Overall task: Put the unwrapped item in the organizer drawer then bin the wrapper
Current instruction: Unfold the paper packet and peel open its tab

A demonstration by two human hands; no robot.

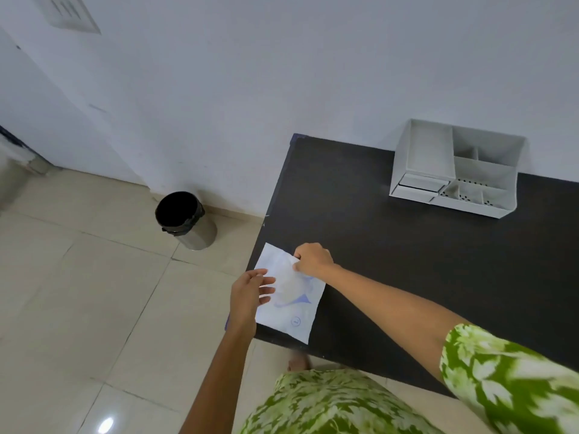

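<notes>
A flat white wrapper [289, 299] with pale blue print lies at the near left corner of the dark table [391, 245], a rounded item still showing faintly inside it. My right hand [313, 260] pinches the wrapper's top edge. My left hand [250, 296] rests on its left edge, fingers spread over the paper. The white organizer [454, 170] stands at the back of the table against the wall, with open compartments and a small drawer [421, 183] at its lower left. A steel bin [185, 219] with a black liner stands on the floor left of the table.
A pale wall runs behind the table and bin. The beige tiled floor [94, 292] spreads to the left. My green patterned clothing fills the bottom of the view, and a bare foot shows under the table edge.
</notes>
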